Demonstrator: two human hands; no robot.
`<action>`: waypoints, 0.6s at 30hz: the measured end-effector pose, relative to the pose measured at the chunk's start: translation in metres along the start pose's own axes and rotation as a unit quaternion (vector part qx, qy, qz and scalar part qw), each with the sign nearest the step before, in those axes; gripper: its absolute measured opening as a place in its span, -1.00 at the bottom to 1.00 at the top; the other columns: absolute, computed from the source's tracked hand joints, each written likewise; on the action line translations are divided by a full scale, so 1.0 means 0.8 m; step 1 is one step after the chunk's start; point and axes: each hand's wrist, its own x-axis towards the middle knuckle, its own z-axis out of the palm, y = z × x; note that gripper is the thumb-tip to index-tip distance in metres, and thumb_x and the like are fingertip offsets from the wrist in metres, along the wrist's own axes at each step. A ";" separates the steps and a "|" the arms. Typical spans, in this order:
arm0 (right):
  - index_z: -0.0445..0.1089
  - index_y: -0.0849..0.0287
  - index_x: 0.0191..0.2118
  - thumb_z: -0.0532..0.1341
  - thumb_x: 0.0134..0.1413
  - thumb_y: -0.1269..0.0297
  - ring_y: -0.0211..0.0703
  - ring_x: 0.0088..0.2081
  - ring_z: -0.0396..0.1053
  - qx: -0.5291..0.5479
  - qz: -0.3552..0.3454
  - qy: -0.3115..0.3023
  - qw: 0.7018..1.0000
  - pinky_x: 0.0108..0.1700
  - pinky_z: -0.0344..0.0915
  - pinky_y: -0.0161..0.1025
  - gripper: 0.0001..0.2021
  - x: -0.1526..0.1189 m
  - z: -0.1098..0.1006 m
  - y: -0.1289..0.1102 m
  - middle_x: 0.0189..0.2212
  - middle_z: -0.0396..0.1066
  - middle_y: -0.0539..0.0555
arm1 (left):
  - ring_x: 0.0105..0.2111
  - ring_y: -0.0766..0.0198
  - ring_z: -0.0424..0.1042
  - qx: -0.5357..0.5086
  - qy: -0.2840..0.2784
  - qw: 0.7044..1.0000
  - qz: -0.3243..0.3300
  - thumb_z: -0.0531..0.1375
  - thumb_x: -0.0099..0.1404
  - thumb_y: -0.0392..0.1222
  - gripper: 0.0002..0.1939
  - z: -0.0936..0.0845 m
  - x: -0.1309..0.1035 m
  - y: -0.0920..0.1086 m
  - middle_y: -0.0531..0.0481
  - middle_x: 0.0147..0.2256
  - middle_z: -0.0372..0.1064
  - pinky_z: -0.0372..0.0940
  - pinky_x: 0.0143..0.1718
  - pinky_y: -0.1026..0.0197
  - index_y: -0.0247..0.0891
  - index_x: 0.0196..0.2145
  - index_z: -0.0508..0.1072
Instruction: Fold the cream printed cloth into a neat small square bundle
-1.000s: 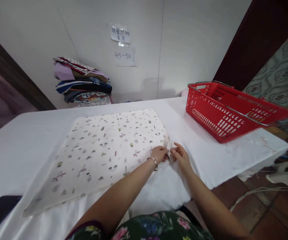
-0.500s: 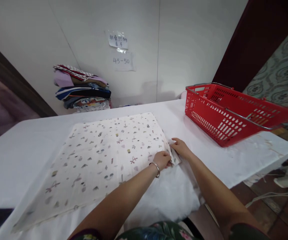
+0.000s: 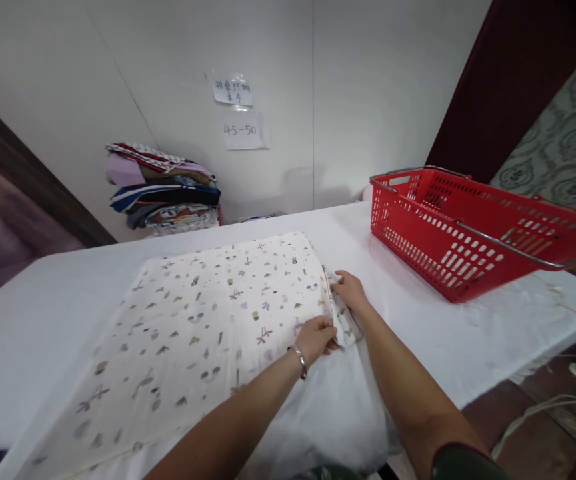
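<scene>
Left hand (image 3: 317, 338): bare, with a narrow, silver-coloured metal bracelet (image 3: 300, 364) at the wrist (image 3: 301, 349). Right arm (image 3: 403, 370): a dark green fabric sleeve (image 3: 464, 464) with dark maroon edging (image 3: 436, 460).

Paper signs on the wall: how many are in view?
2. The upper sign bears handwritten Chinese characters; the lower sign, just beneath it, reads 45-50. Both are on the pale wall.

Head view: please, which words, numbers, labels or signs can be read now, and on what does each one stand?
"45-50": handwritten on the lower paper on the wall.
Upper paper: two handwritten rows, too small and blurred to quote surely.
Patterned cloth, red basket: no readable text.
</scene>
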 end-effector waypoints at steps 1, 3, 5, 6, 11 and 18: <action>0.26 0.19 0.05 0.15 -0.09 0.37 -0.21 -0.32 0.34 0.002 -0.001 0.003 1.000 -0.25 0.19 -0.33 -0.52 0.000 0.001 0.002 -0.36 0.43 0.00 | -0.67 0.44 0.29 0.009 -0.003 1.000 0.001 0.14 0.06 -0.29 -0.91 0.002 0.000 0.000 0.16 -0.67 0.26 0.10 -0.67 0.41 -0.26 -0.53 0.25; 0.27 0.18 0.05 0.15 -0.08 0.35 -0.20 -0.32 0.34 -0.004 -0.006 -0.003 1.000 -0.26 0.19 -0.33 -0.53 -0.002 0.002 0.004 -0.37 0.43 0.01 | -0.67 0.46 0.28 0.028 -0.013 0.999 0.008 0.14 0.09 -0.21 -0.87 0.004 0.000 0.002 0.12 -0.61 0.31 0.09 -0.67 0.40 -0.26 -0.53 0.26; 0.26 0.17 0.07 0.13 -0.04 0.31 -0.17 -0.31 0.35 -0.019 -0.008 -0.013 1.000 -0.27 0.19 -0.31 -0.53 -0.004 0.001 0.002 -0.36 0.44 0.03 | -0.65 0.46 0.29 0.054 -0.028 0.998 0.017 0.11 0.15 -0.11 -0.81 0.002 0.001 0.006 0.05 -0.50 0.39 0.11 -0.67 0.39 -0.27 -0.51 0.29; 0.24 0.17 0.08 0.12 -0.02 0.28 -0.15 -0.29 0.36 -0.031 -0.010 -0.018 0.999 -0.26 0.19 -0.30 -0.53 -0.005 0.001 -0.001 -0.34 0.45 0.05 | -0.63 0.45 0.30 0.075 -0.028 0.996 0.028 0.08 0.18 -0.06 -0.77 -0.002 0.002 0.009 0.02 -0.45 0.42 0.12 -0.66 0.38 -0.28 -0.49 0.31; 0.12 0.19 0.17 0.07 0.07 0.12 0.02 -0.15 0.36 -0.094 -0.019 -0.050 0.994 -0.21 0.21 -0.19 -0.46 0.003 -0.005 -0.018 -0.15 0.43 0.21 | -0.34 0.25 0.41 0.327 0.111 0.921 0.179 0.07 0.21 -0.02 -0.73 -0.071 0.009 0.020 -0.05 -0.30 0.45 0.29 -0.28 0.22 -0.24 -0.33 0.44; 0.00 0.21 0.23 0.10 0.03 0.22 0.05 -0.05 0.31 -0.095 -0.023 -0.078 0.992 -0.13 0.21 -0.15 -0.38 0.047 -0.001 -0.036 -0.05 0.37 0.25 | 0.13 0.03 0.15 0.555 0.254 0.761 0.221 0.06 0.21 -0.07 -0.59 -0.198 0.018 -0.016 -0.25 0.09 0.22 0.04 0.15 0.04 -0.34 -0.05 0.38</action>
